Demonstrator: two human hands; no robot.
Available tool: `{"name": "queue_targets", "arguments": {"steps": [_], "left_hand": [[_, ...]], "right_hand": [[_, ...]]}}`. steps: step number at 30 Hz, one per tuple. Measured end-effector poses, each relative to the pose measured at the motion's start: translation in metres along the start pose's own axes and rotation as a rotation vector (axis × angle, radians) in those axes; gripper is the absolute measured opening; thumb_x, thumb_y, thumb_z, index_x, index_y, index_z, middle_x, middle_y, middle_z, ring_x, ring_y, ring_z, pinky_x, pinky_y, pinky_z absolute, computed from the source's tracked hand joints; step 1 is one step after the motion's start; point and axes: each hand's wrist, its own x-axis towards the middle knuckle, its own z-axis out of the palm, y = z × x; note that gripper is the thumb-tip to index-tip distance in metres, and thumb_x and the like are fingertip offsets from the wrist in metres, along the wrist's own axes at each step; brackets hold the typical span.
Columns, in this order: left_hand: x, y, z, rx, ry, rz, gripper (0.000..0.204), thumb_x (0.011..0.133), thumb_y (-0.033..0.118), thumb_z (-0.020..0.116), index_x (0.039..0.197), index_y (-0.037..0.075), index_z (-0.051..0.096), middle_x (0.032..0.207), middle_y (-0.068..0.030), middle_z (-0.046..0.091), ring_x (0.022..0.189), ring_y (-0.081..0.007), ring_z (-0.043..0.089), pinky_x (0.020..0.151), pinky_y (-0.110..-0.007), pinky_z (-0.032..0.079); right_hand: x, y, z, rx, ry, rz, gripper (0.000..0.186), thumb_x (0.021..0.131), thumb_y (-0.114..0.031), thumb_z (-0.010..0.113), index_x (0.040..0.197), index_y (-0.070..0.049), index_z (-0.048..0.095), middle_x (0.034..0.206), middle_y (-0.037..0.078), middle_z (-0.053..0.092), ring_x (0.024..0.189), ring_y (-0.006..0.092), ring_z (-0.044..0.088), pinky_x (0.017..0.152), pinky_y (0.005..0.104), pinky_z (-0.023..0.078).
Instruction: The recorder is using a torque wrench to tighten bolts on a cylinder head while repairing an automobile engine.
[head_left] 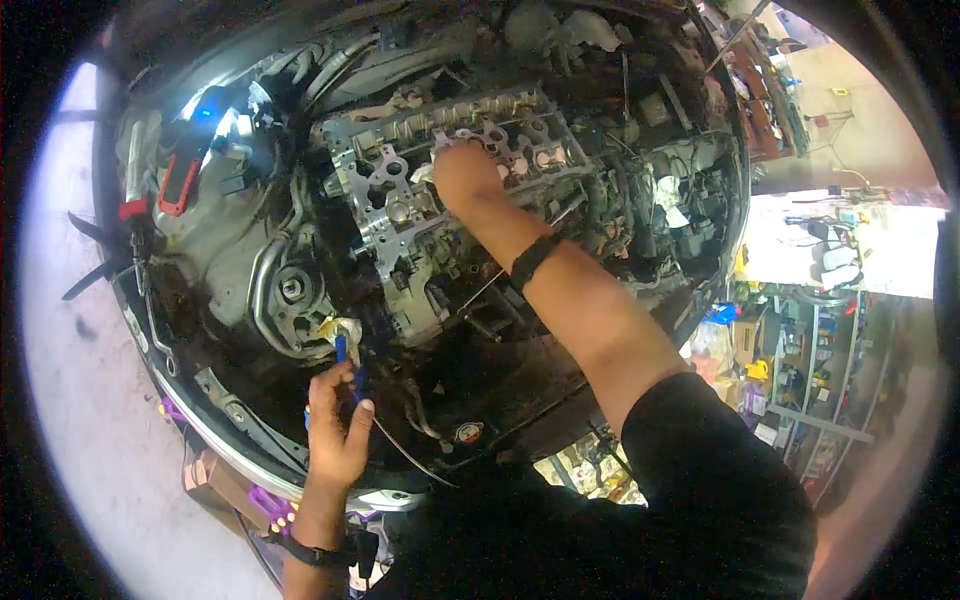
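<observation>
My left hand (337, 430) grips a blue slender tool (341, 350) at the lower left of the engine bay; a crumpled yellowish-white piece (334, 328) is at its upper end. My right hand (467, 180) reaches onto the open top of the engine (395, 222), among exposed metal bores and raised fittings. Its fingers are curled down; what they hold, if anything, is hidden. A long thin metal rod (481, 292) lies diagonally below the engine top, beside my right forearm.
A red work light (180, 183) glows at the upper left. Hoses (268, 275) and parts surround the engine, inside the car's curved front edge (225, 440). Cardboard boxes (210, 475) sit below it. Cluttered shelves (825, 380) and a white surface (895, 240) are at the right.
</observation>
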Motion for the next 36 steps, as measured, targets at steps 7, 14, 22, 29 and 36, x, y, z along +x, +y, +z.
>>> {"name": "queue_targets", "arguments": {"steps": [7, 14, 22, 29, 36], "left_hand": [[-0.014, -0.012, 0.010, -0.108, 0.009, -0.033, 0.039, 0.084, 0.008, 0.064, 0.120, 0.001, 0.052, 0.108, -0.0126, 0.052, 0.100, -0.0242, 0.052, 0.091, -0.034, 0.042], [-0.023, -0.006, 0.017, -0.477, 0.032, -0.183, 0.062, 0.090, 0.016, 0.066, 0.142, 0.005, 0.037, 0.122, -0.0095, 0.050, 0.106, -0.0209, 0.051, 0.095, -0.035, 0.043], [0.004, -0.003, 0.049, -0.934, 0.010, -0.533, 0.031, 0.098, 0.008, 0.048, 0.129, 0.010, 0.049, 0.116, -0.0049, 0.060, 0.096, -0.0148, 0.061, 0.081, -0.029, 0.051], [-0.037, -0.022, 0.025, -0.666, -0.055, -0.556, 0.031, 0.090, 0.002, 0.052, 0.120, 0.006, 0.055, 0.102, -0.0064, 0.065, 0.088, -0.0145, 0.062, 0.078, -0.027, 0.050], [-0.044, -0.005, 0.045, -0.709, -0.117, -0.605, 0.020, 0.092, 0.005, 0.055, 0.111, 0.006, 0.056, 0.085, 0.0002, 0.058, 0.073, -0.0081, 0.052, 0.066, -0.023, 0.043]], "right_hand": [[-0.005, 0.008, -0.005, -0.040, -0.117, -0.011, 0.021, 0.082, -0.013, 0.057, 0.090, 0.000, 0.071, 0.104, 0.020, 0.067, 0.091, 0.0353, 0.066, 0.077, 0.0433, 0.055], [-0.099, -0.041, -0.060, 1.172, -0.496, 0.085, 0.041, 0.071, -0.023, 0.073, 0.107, -0.004, 0.070, 0.093, 0.017, 0.072, 0.082, 0.0252, 0.069, 0.077, 0.0386, 0.054], [-0.175, -0.027, -0.016, 1.094, -0.486, -0.205, 0.021, 0.085, -0.025, 0.067, 0.097, -0.008, 0.071, 0.093, 0.011, 0.072, 0.087, 0.0252, 0.069, 0.081, 0.0378, 0.053], [-0.141, 0.063, 0.011, 0.935, -0.725, -0.258, 0.016, 0.076, -0.009, 0.062, 0.089, -0.010, 0.072, 0.092, 0.011, 0.072, 0.090, 0.0294, 0.068, 0.078, 0.0401, 0.054], [-0.151, 0.114, 0.104, 0.053, -0.681, -0.222, 0.044, 0.082, -0.013, 0.056, 0.126, -0.016, 0.060, 0.116, 0.012, 0.067, 0.114, 0.0337, 0.060, 0.098, 0.0479, 0.046]]}}
